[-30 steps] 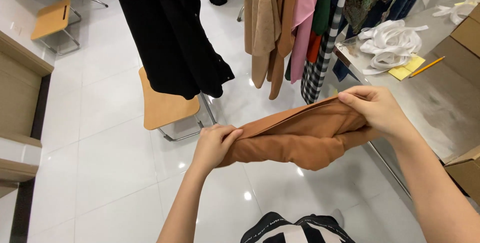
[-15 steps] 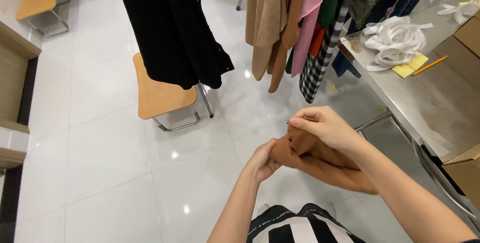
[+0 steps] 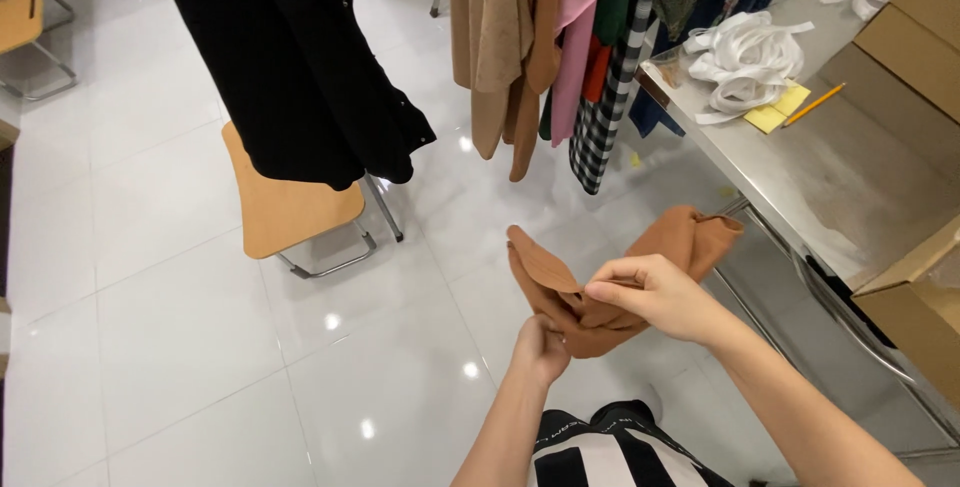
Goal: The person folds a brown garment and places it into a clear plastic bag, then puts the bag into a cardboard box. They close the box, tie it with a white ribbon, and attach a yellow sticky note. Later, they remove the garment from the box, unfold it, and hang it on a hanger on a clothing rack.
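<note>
Since a second ago the long stretched band of cloth has been gathered in, and the hands have been drawing together until they are now almost touching over the white tiled floor. The right hand is pinching a fold of the brown garment between thumb and curled fingertips, while the left hand is closing round the bunched cloth from below, its fingers hidden in the folds. The garment is hanging in mid-air in front of the person, one flap rising left of the fingers and another trailing right towards the steel table. It is looking soft, limp and light, sagging wherever it is unsupported, so it is probably best gripped at a folded edge or seam rather than in the loose middle. A wooden chair is standing under the black coat beyond.
</note>
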